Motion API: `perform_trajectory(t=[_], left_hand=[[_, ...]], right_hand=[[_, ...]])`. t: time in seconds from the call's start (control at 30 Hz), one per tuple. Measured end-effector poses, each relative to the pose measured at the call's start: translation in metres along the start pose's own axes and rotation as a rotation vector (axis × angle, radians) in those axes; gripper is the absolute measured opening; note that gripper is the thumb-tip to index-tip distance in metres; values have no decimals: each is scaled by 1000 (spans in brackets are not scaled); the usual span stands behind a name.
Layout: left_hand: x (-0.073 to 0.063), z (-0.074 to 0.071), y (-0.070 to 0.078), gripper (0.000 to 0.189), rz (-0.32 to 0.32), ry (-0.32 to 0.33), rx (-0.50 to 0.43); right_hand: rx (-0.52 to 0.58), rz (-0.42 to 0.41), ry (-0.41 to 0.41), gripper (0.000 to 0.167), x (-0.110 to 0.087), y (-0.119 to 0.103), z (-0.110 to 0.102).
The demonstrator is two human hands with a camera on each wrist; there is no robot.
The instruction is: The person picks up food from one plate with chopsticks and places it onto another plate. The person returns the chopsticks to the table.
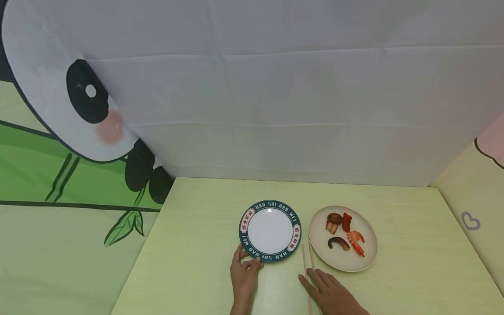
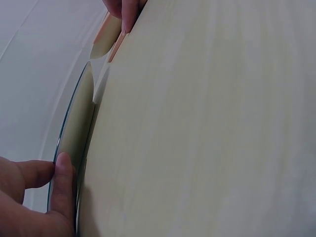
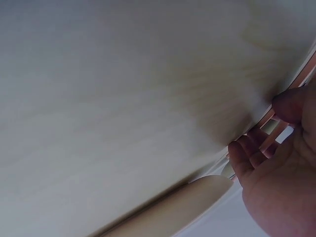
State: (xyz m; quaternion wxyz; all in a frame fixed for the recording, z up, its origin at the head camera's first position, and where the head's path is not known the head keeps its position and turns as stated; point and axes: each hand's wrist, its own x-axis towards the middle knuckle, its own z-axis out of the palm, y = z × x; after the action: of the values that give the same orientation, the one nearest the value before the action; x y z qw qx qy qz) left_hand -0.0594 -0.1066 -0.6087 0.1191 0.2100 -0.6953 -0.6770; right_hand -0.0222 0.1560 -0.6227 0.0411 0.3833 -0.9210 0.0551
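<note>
My left hand (image 1: 245, 279) pinches the near rim of a round plate (image 1: 269, 230), white in the middle with a dark green lettered border. In the left wrist view, a thumb and fingers lie on either side of that plate's edge. To the right, two pale chopsticks (image 1: 304, 258) lie side by side on the table. My right hand (image 1: 331, 294) rests over them, its fingers extended and touching them, the thumb on their left side. In the right wrist view the fingertips (image 3: 238, 153) sit low against the table, not curled round the chopsticks.
A beige plate (image 1: 370, 256) stands right of the chopsticks. On it lie a mushroom piece (image 1: 334, 218), a red chunk (image 1: 346, 222), a shrimp (image 1: 356, 243) and a curved brown piece (image 1: 339, 243). A pale cloth wall (image 1: 295, 131) rises behind the table (image 1: 189, 253).
</note>
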Motion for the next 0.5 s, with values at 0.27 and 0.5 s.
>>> perform_trajectory(t=[0.27,0.5], left_hand=[[-1,0,2,80,-5,-4,-8],[-1,0,1,79,4,-13,-8]], right_hand=[[-36,-17,36,94,-2,0,3],[-64,-49,93,94,-3,1,6]])
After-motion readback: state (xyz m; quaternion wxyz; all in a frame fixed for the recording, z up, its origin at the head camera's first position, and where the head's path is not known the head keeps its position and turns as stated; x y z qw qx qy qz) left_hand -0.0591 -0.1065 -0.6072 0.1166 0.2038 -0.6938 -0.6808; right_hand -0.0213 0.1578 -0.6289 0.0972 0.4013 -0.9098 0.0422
